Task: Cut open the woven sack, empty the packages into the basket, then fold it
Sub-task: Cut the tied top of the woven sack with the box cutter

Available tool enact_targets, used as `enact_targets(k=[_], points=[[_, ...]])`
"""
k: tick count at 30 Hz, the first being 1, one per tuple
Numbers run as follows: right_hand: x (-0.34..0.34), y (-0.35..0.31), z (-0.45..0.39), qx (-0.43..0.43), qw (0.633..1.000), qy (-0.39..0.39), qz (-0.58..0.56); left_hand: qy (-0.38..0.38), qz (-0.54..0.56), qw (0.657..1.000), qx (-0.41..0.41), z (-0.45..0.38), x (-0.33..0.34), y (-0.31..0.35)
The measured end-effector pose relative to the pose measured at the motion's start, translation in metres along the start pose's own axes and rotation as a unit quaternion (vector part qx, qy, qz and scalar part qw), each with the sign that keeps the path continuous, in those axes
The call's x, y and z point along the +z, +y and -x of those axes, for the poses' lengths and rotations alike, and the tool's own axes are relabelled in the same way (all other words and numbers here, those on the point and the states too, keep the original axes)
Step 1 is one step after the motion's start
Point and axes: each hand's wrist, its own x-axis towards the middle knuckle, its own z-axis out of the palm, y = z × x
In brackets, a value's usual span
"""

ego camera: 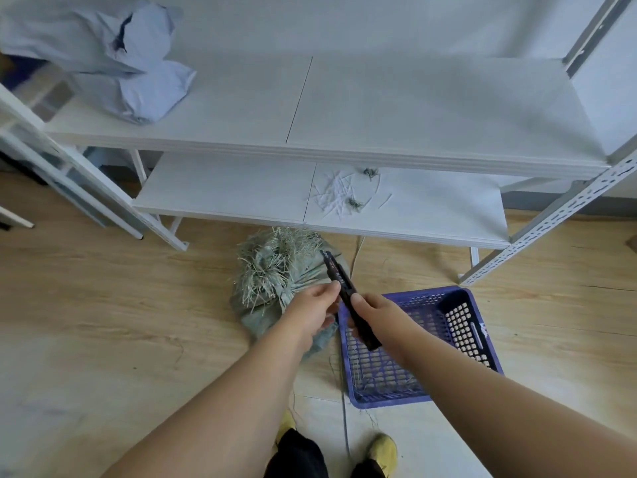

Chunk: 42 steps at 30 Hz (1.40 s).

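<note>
- Yellow shoes [382, 449] and dark trouser legs show at the bottom middle of the frame — the person stands right over the work.
- Both arms reach forward to the middle of the frame, and both hands hold one long black knife [348, 298].
- Right hand [374, 313] is curled round the lower part of the knife, like a handle.
- Left hand [310, 305] pinches the knife higher up with its fingertips. I think it is getting the blade ready, but I cannot see a bare blade.
- Green sack [272, 281] sits on the wood floor just past the hands, in the middle of the frame. Its tied top is all frayed and spiky. It looks shut, so the cutting is not done yet.
- Purple basket [479, 343] lies on the floor just right of the sack, touching it or very nearly. It sits close so the packages can tip straight in. I see only loose threads in it, no packages.
- White shelf rack [379, 108] stands behind the sack. Its low shelf hangs near the sack top — it could get in the way of a big swing.
- White strips and small green bits [339, 196] lie on the low shelf.
- Pale blue bags [131, 60] sit on the top shelf, upper left of the frame.
</note>
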Motion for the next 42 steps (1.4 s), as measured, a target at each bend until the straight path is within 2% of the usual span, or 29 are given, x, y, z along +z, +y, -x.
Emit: enact_targets(k=[3, 6, 12, 14, 16, 18, 20, 21, 24, 25, 26, 28, 30, 32, 36, 40, 42], points=[[0.007, 0.005, -0.002, 0.015, 0.998, 0.023, 0.051, -0.022, -0.003, 1.0, -0.009, -0.01, -0.006, -0.015], [0.024, 0.005, -0.014, 0.023, 0.998, 0.033, 0.051, -0.03, 0.003, 0.999, -0.012, -0.023, -0.021, -0.024], [0.077, 0.018, -0.049, 0.016, 0.998, 0.036, 0.04, 0.019, -0.009, 1.0, -0.019, -0.053, -0.078, -0.05], [0.085, 0.024, -0.063, 0.014, 0.997, 0.055, 0.048, 0.047, -0.058, 0.996, -0.038, -0.067, -0.097, -0.063], [0.088, 0.031, -0.076, 0.007, 0.997, 0.076, 0.032, 0.08, -0.166, 0.982, -0.025, -0.084, -0.113, -0.075], [0.09, 0.04, -0.091, -0.001, 0.996, 0.092, 0.022, 0.108, -0.298, 0.948, 0.032, -0.1, -0.124, -0.082], [0.091, 0.052, -0.11, 0.002, 0.995, 0.102, 0.0, 0.112, -0.408, 0.898, 0.121, -0.118, -0.128, -0.088], [0.092, 0.058, -0.12, 0.01, 0.994, 0.106, -0.007, 0.105, -0.473, 0.859, 0.165, -0.126, -0.129, -0.092], [0.089, 0.08, -0.155, 0.016, 0.994, 0.109, -0.006, 0.115, -0.651, 0.703, 0.265, -0.158, -0.129, -0.11], [0.086, 0.087, -0.167, 0.014, 0.994, 0.109, 0.0, 0.139, -0.673, 0.678, 0.261, -0.172, -0.128, -0.117], [0.084, 0.096, -0.18, 0.007, 0.994, 0.108, 0.007, 0.172, -0.678, 0.673, 0.239, -0.187, -0.128, -0.124], [0.08, 0.112, -0.205, -0.009, 0.994, 0.101, 0.026, 0.238, -0.662, 0.687, 0.183, -0.22, -0.127, -0.135], [0.078, 0.129, -0.231, -0.025, 0.994, 0.094, 0.043, 0.262, -0.646, 0.703, 0.139, -0.255, -0.124, -0.141], [0.081, 0.144, -0.259, -0.048, 0.993, 0.089, 0.067, 0.264, -0.613, 0.734, 0.125, -0.289, -0.126, -0.147], [0.094, 0.171, -0.318, -0.094, 0.987, 0.104, 0.081, 0.235, -0.526, 0.799, 0.172, -0.355, -0.128, -0.165], [0.106, 0.192, -0.363, -0.152, 0.98, 0.112, 0.063, 0.182, -0.48, 0.817, 0.264, -0.406, -0.128, -0.186], [0.108, 0.198, -0.381, -0.184, 0.974, 0.116, 0.071, 0.184, -0.446, 0.818, 0.313, -0.425, -0.127, -0.197]])
